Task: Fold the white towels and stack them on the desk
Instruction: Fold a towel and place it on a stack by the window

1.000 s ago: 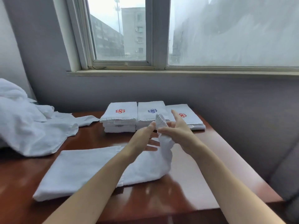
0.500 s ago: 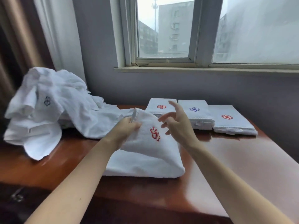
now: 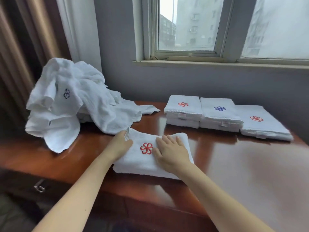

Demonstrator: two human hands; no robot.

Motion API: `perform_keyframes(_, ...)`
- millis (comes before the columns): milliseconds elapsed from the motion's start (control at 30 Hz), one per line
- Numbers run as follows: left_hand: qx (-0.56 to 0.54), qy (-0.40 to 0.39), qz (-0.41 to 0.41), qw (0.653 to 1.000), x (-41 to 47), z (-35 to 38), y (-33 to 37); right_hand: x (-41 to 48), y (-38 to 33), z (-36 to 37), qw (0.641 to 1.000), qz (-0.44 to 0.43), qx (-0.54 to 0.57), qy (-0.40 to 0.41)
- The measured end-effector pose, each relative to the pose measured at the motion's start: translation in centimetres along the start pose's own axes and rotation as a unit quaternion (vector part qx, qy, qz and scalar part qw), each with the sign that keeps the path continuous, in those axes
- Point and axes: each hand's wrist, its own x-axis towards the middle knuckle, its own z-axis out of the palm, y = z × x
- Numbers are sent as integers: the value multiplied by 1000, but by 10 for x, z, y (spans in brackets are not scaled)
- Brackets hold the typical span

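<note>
Two hands lie on one folded white terry towel (image 3: 142, 162), which sits on the near-left part of the glossy reddish-brown wooden bench (image 3: 234, 164) with its red pinwheel emblem facing up between them. My right hand (image 3: 168, 152) lies palm-down on the right half, its fingers (image 3: 167, 140) straight and slightly spread, pressing flat on the cloth and holding nothing. My left hand (image 3: 119, 145) rests along the towel's left edge, thumb laid out across the top towards the emblem. Its fingertips reach the far-left corner, where a small flap stands up — whether they pinch that flap or only touch it I cannot tell.

Just beyond the left hand a loose heap of crumpled white towels (image 3: 93, 104) spreads over the bench's far-left side, one fold showing a dark emblem; its nearest edge lies right beside the towel's raised corner.

Along the back of the bench, well apart from my hands, three folded stacks stand side by side and touching: a left stack with a red emblem (image 3: 183, 113), a middle stack with a blue emblem (image 3: 219, 115), and a flatter right stack with a red emblem (image 3: 260, 126).

Behind them is a grey wall and a grey-framed window (image 3: 225, 29); a brown curtain (image 3: 25, 47) hangs at the left.
</note>
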Motion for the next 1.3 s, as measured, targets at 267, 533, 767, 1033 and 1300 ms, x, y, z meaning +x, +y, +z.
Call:
perform_keyframes(267, 210, 82, 217, 950, -3, 21, 20, 3, 2, 9, 999, 5, -17, -27)
perform_keyframes(533, 258, -82, 171, 947, 11, 28, -9, 1, 7, 8, 998, 28, -27, -43)
perform_keyframes(767, 194, -81, 170, 963, 17, 26, -10, -7, 13, 3, 1000, -9, 10, 24)
perform_keyframes(1033, 278, -52, 122, 952, 10, 34, -2, -49, 30, -7, 969, -232, 62, 66)
perform_keyframes(1300, 390, -118, 24, 913, -22, 34, 37, -76, 81, -22, 986, -95, 113, 78)
